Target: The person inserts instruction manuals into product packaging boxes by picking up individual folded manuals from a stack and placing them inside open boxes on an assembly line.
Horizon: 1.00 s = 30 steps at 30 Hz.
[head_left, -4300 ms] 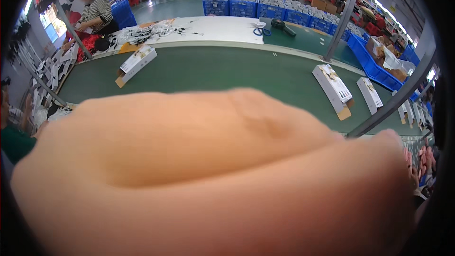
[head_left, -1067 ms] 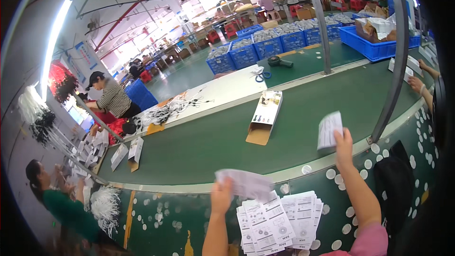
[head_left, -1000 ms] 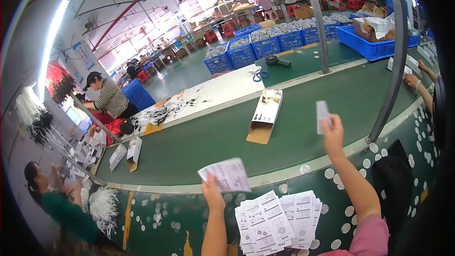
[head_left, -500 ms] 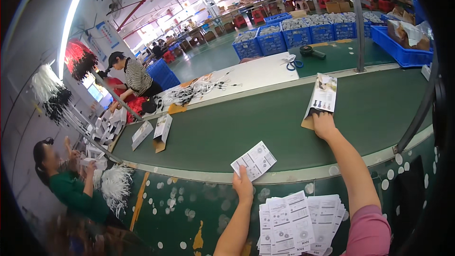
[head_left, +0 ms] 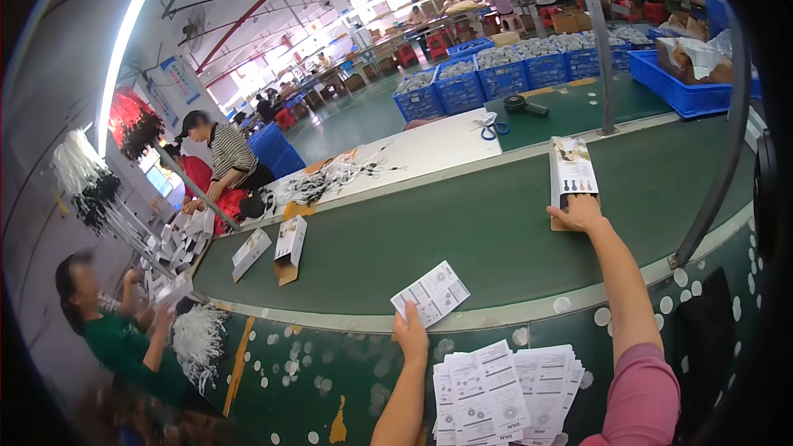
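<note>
Now reaching farther across the green belt (head_left: 462, 239): right hand (head_left: 581, 213) pressed on open box (head_left: 572, 175), left hand (head_left: 410, 332) pinching leaflet (head_left: 430, 294) at near edge. Insertion step likely; calls for bringing leaflet to box mouth.

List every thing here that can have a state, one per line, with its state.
Left hand: raised, gripping a leaflet.
Leaflet: held up, flat and unfolded.
Right hand: stretched out, resting on the near end of a box.
Box: lying flat on the green belt, flap open at the near end.
Stack of leaflets: fanned out on the near table.
Two boxes at left: lying on the belt, untouched.
</note>
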Each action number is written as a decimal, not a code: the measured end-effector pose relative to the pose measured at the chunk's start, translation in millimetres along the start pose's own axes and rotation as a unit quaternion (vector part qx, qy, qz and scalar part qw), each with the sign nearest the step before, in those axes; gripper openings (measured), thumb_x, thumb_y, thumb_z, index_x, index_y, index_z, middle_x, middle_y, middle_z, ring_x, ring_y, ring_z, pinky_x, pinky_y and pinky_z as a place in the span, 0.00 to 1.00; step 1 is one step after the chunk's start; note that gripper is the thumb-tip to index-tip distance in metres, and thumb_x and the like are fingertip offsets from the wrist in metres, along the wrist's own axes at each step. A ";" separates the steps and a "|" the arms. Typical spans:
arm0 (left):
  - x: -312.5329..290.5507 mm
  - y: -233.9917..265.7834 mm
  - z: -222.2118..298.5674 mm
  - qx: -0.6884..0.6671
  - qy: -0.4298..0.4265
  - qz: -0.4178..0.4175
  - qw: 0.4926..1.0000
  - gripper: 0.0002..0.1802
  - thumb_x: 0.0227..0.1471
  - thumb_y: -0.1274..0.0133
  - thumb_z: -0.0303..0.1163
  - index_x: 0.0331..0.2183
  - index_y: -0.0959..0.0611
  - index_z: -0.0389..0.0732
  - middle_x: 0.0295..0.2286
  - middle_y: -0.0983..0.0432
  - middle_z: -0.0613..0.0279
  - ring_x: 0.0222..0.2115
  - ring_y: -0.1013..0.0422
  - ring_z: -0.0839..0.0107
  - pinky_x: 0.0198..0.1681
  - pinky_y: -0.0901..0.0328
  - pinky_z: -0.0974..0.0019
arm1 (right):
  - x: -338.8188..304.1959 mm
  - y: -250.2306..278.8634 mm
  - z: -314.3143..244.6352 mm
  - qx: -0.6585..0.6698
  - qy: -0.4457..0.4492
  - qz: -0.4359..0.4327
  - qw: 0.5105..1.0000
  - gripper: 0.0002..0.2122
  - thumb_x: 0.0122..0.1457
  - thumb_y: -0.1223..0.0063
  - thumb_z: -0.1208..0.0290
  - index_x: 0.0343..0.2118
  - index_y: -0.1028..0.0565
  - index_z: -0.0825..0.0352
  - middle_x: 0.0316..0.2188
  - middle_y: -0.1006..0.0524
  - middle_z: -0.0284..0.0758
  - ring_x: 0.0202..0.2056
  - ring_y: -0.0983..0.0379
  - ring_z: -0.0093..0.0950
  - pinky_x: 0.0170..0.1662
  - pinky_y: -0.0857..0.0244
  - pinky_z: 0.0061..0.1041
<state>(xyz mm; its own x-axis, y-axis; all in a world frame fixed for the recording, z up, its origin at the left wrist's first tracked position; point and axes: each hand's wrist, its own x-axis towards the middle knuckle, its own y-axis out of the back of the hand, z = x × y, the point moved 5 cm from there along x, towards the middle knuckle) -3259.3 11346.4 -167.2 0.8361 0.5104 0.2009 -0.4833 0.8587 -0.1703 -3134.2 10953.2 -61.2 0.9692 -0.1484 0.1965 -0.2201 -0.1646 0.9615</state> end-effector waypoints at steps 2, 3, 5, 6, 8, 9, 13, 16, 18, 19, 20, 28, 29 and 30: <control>1.3 1.7 -1.3 -0.005 -0.001 -0.007 1.000 0.18 0.54 0.57 0.38 0.38 0.27 0.31 0.32 0.28 0.61 0.31 0.33 0.77 0.36 0.38 0.73 | 0.1 2.3 8.9 0.073 0.035 -0.022 0.997 0.33 0.45 0.56 0.40 0.35 0.28 0.73 0.38 0.29 0.50 0.45 0.36 0.42 0.48 0.43 0.32; 1.7 1.3 -2.2 -0.009 -0.002 -0.009 1.000 0.18 0.54 0.57 0.38 0.37 0.27 0.31 0.32 0.28 0.61 0.31 0.33 0.77 0.35 0.38 0.73 | -1.3 0.5 17.7 0.071 0.030 -0.019 0.997 0.33 0.45 0.56 0.40 0.35 0.28 0.73 0.38 0.29 0.50 0.45 0.36 0.42 0.48 0.43 0.32; 2.5 -1.6 -3.5 -0.015 -0.016 -0.012 1.000 0.17 0.54 0.57 0.38 0.37 0.27 0.32 0.31 0.28 0.61 0.30 0.33 0.77 0.34 0.38 0.73 | -16.1 12.1 16.8 0.002 0.137 0.175 0.975 0.25 0.46 0.49 0.48 0.31 0.28 0.72 0.32 0.28 0.47 0.41 0.35 0.41 0.44 0.41 0.33; 3.0 -1.4 -4.3 -0.013 -0.020 -0.003 1.000 0.17 0.54 0.57 0.38 0.37 0.27 0.32 0.30 0.28 0.62 0.29 0.33 0.77 0.34 0.38 0.73 | -22.2 13.4 18.2 0.000 0.134 0.176 0.975 0.25 0.46 0.49 0.48 0.31 0.28 0.72 0.32 0.28 0.47 0.41 0.35 0.41 0.44 0.41 0.33; 2.6 -5.7 -3.1 -0.016 -0.022 0.001 1.000 0.17 0.54 0.57 0.38 0.36 0.27 0.32 0.30 0.28 0.62 0.29 0.33 0.77 0.34 0.38 0.73 | -42.7 30.9 25.8 0.098 0.092 0.281 0.950 0.18 0.46 0.46 0.58 0.27 0.29 0.72 0.27 0.29 0.43 0.36 0.35 0.40 0.39 0.40 0.33; 2.1 -6.8 -1.8 -0.011 -0.012 -0.001 1.000 0.18 0.54 0.57 0.39 0.36 0.27 0.32 0.30 0.28 0.61 0.29 0.33 0.77 0.34 0.38 0.72 | -54.8 36.7 20.6 0.113 0.084 0.342 0.929 0.13 0.47 0.46 0.63 0.24 0.30 0.70 0.24 0.30 0.41 0.31 0.35 0.37 0.34 0.41 0.34; 3.9 5.8 -0.2 -0.004 0.003 0.013 1.000 0.18 0.54 0.57 0.39 0.36 0.27 0.33 0.30 0.27 0.61 0.29 0.33 0.77 0.34 0.38 0.72 | -120.0 31.6 -41.3 0.354 0.111 -0.064 0.926 0.17 0.46 0.45 0.56 0.24 0.29 0.69 0.27 0.29 0.38 0.30 0.32 0.33 0.34 0.38 0.31; 3.6 3.5 1.3 -0.019 0.004 0.006 1.000 0.18 0.54 0.57 0.39 0.36 0.26 0.33 0.30 0.27 0.61 0.30 0.33 0.78 0.35 0.38 0.72 | -193.1 29.9 -75.3 0.216 0.335 -0.229 0.888 0.26 0.43 0.46 0.46 0.31 0.28 0.70 0.28 0.29 0.40 0.32 0.32 0.34 0.36 0.38 0.30; 3.2 0.6 1.6 -0.027 0.003 -0.001 1.000 0.17 0.54 0.57 0.39 0.35 0.26 0.32 0.30 0.27 0.61 0.30 0.33 0.78 0.35 0.38 0.73 | -217.5 18.0 -78.6 0.160 0.354 -0.285 0.876 0.27 0.42 0.45 0.46 0.33 0.28 0.69 0.29 0.30 0.41 0.33 0.33 0.35 0.36 0.38 0.29; 3.0 -1.5 0.3 -0.032 0.005 -0.004 0.999 0.17 0.54 0.57 0.39 0.35 0.26 0.32 0.30 0.27 0.61 0.30 0.33 0.78 0.35 0.38 0.73 | -223.7 12.9 -78.1 0.139 0.346 -0.294 0.880 0.26 0.42 0.44 0.47 0.34 0.28 0.69 0.29 0.30 0.40 0.33 0.33 0.34 0.35 0.38 0.27; 3.0 -2.3 0.2 -0.037 0.006 -0.006 0.999 0.17 0.54 0.57 0.39 0.35 0.26 0.32 0.30 0.27 0.61 0.30 0.33 0.78 0.35 0.38 0.73 | -226.5 15.9 -78.1 0.183 0.303 -0.302 0.885 0.24 0.43 0.44 0.49 0.32 0.29 0.69 0.29 0.29 0.40 0.32 0.32 0.33 0.33 0.38 0.27; 5.0 3.7 -5.5 -0.012 0.006 -0.001 1.000 0.18 0.54 0.57 0.39 0.37 0.26 0.33 0.31 0.28 0.62 0.29 0.33 0.78 0.34 0.37 0.73 | -222.9 7.2 -71.8 0.300 0.237 -0.271 0.883 0.16 0.46 0.44 0.58 0.27 0.29 0.68 0.23 0.28 0.38 0.26 0.32 0.29 0.29 0.39 0.25; 3.6 -2.2 -3.9 0.004 0.000 -0.007 1.000 0.18 0.54 0.56 0.40 0.37 0.26 0.33 0.30 0.27 0.62 0.29 0.33 0.78 0.34 0.37 0.72 | -222.5 7.9 -66.1 0.310 0.228 -0.257 0.887 0.15 0.47 0.44 0.59 0.26 0.29 0.68 0.21 0.29 0.36 0.24 0.32 0.28 0.28 0.39 0.24; 3.2 -6.3 -6.8 0.001 0.004 -0.004 1.000 0.19 0.53 0.56 0.40 0.37 0.26 0.32 0.31 0.27 0.61 0.30 0.33 0.77 0.35 0.37 0.71 | -223.8 10.5 -62.7 0.317 0.229 -0.240 0.889 0.13 0.48 0.45 0.62 0.24 0.28 0.68 0.19 0.29 0.36 0.22 0.33 0.27 0.26 0.39 0.23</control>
<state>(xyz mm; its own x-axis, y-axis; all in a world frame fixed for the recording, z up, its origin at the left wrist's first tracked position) -3251.8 11342.2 -172.1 0.8426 0.5023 0.1943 -0.4761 0.8633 -0.1674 -3346.4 11045.7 -83.0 0.8795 0.4759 -0.0093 0.3530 -0.6390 0.6835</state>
